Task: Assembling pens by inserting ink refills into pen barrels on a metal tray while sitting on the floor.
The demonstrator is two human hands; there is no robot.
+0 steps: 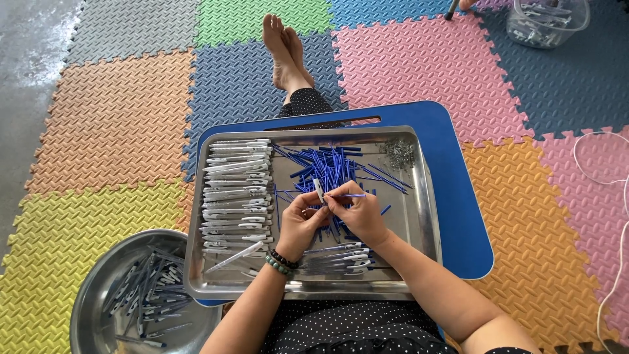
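Note:
Over a steel tray (419,216) on a blue lap table (458,196), my left hand (298,223) pinches a white pen barrel (318,190) upright. My right hand (357,213) holds a thin blue refill (350,195), its tip by the barrel. A row of white pen barrels (236,190) lies on the tray's left side. In the tray's middle rests a heap of blue refills (331,164). A small pile of metal springs (398,152) sits at its far right corner. A few pens (341,255) lie under my right wrist.
A round steel bowl (98,275) with several pens stands at my lower left on coloured foam floor mats. A clear plastic tub (547,23) sits at the far right. A white cord (619,177) runs along the right edge. My bare feet (285,52) stretch forward.

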